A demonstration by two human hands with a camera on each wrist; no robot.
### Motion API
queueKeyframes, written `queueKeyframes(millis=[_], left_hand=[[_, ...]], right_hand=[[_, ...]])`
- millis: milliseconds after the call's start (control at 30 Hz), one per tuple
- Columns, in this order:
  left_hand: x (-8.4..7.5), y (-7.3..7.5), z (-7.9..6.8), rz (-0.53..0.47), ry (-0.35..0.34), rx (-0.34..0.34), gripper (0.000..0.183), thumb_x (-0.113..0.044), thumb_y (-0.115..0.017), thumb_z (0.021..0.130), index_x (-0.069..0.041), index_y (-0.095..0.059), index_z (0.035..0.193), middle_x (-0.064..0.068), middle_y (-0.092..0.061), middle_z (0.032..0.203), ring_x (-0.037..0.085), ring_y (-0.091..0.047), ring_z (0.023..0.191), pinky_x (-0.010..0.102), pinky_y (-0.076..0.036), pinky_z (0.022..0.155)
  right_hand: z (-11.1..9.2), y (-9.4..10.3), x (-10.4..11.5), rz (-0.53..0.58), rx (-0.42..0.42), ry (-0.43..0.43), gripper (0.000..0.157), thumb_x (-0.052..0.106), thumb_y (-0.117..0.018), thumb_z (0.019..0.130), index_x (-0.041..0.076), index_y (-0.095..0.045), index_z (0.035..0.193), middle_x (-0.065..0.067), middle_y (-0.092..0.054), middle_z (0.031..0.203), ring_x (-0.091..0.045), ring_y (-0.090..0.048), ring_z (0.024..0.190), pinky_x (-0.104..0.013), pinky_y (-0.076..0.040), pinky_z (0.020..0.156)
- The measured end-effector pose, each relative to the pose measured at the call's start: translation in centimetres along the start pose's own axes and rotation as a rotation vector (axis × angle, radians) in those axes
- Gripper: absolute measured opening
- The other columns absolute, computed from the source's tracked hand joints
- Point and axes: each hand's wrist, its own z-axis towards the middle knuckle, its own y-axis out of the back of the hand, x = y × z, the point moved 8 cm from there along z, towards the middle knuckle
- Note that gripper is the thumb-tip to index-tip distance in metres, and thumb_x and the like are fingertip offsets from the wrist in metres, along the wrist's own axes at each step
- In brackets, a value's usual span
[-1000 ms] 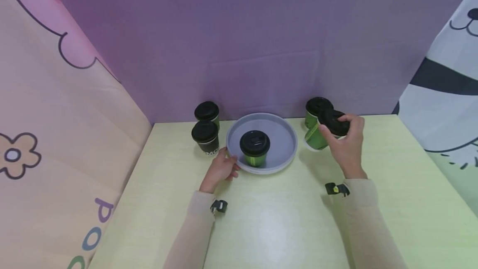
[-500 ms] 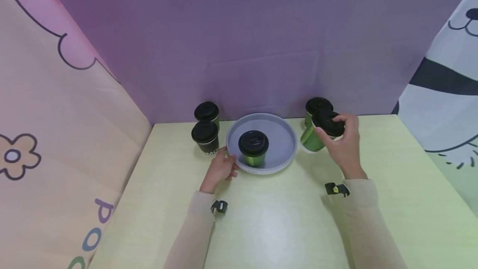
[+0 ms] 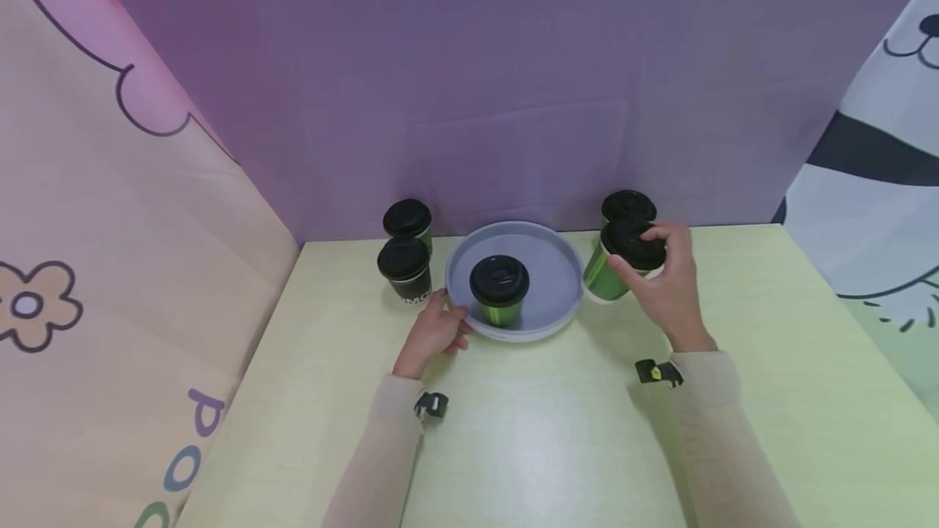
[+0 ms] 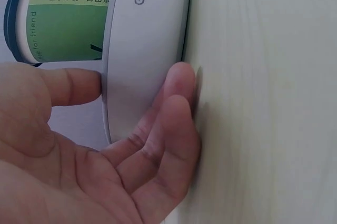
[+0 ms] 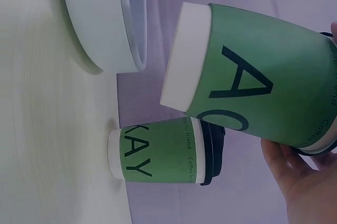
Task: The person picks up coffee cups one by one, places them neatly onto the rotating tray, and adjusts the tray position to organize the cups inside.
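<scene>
Right hand (image 3: 669, 292): pinching the lifted cup (image 3: 606, 277) at its upper end, thumb pressing the near side, a finger lying on the black lid (image 3: 632, 244).
Lifted cup: hanging left of the grip, right of centre in the head view; leaning, lid toward upper right, base toward lower left, just beside the gray tray (image 3: 553, 300). Right wrist view: base standing apart from the table (image 3: 528, 430).
High hold: presumably leaving the lower body and base unobstructed.
Left hand (image 3: 436, 329): gripping the gray tray at its lower left edge, thumb reaching over the rim, fingers curling against the outer wall.
Edge hold: probably steadying the gray tray while leaving most of its floor free.
Tray cup (image 3: 502, 314): standing upright inside the gray tray, lower left of its middle, near the left thumb.
Left of centre: dark cup (image 3: 411, 283) standing in front of the rear left cup (image 3: 407, 219); contact, cannot tell.
Rear right cup (image 5: 163, 153): standing upright behind the lifted cup, lower centre of the right wrist view.
Upper frame: purple cloth (image 3: 477, 96) hanging behind everything.
</scene>
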Motion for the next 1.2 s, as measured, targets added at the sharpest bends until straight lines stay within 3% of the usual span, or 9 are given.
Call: queueKeyframes(millis=[167, 500, 867, 1067, 1200], left_hand=[[0.1, -0.1, -0.1, 0.007, 0.019, 0.027, 0.066, -0.026, -0.048, 0.106, -0.006, -0.019, 0.161, 0.014, -0.075, 0.097, 0.018, -0.071, 0.063, 0.03, -0.057, 0.058], [-0.1, -0.2, -0.3, -0.01, 0.019, 0.034, 0.065, -0.026, -0.048, 0.107, -0.006, -0.018, 0.161, 0.016, -0.075, 0.098, 0.02, -0.072, 0.065, 0.03, -0.057, 0.058], [0.0, -0.2, -0.1, -0.033, 0.017, 0.037, 0.064, -0.024, -0.048, 0.107, -0.007, -0.018, 0.162, 0.017, -0.075, 0.097, 0.019, -0.071, 0.064, 0.03, -0.057, 0.057], [0.1, -0.2, 0.0, -0.034, 0.015, 0.034, 0.065, -0.025, -0.048, 0.107, -0.007, -0.018, 0.162, 0.016, -0.075, 0.097, 0.018, -0.071, 0.064, 0.029, -0.056, 0.057], [0.1, -0.1, 0.0, -0.03, 0.009, 0.031, 0.065, -0.025, -0.048, 0.107, -0.007, -0.018, 0.162, 0.017, -0.075, 0.097, 0.017, -0.07, 0.063, 0.029, -0.056, 0.057]], right_hand=[[-0.2, -0.3, 1.5, 0.008, 0.01, 0.03, 0.051, -0.003, -0.082, 0.074, -0.011, -0.051, 0.113, -0.018, -0.051, 0.129, -0.004, -0.045, 0.122, -0.018, -0.031, 0.11], [-0.6, -0.9, 4.2, 0.007, 0.068, 0.04, 0.05, -0.006, -0.08, 0.075, -0.015, -0.049, 0.114, -0.029, -0.049, 0.133, -0.027, -0.046, 0.126, -0.019, -0.03, 0.112], [-1.0, -2.3, 4.7, 0.011, 0.108, 0.087, 0.049, -0.007, -0.081, 0.074, -0.013, -0.05, 0.111, -0.031, -0.049, 0.136, -0.03, -0.046, 0.13, -0.015, -0.029, 0.112], [-1.2, -3.6, 2.7, 0.002, 0.133, 0.111, 0.053, -0.008, -0.085, 0.071, -0.01, -0.052, 0.112, -0.029, -0.048, 0.138, -0.038, -0.045, 0.131, -0.015, -0.028, 0.113], [-1.3, -4.3, 1.9, -0.01, 0.154, 0.102, 0.055, -0.001, -0.089, 0.071, -0.005, -0.053, 0.114, -0.022, -0.049, 0.141, -0.034, -0.044, 0.136, -0.018, -0.028, 0.115]])
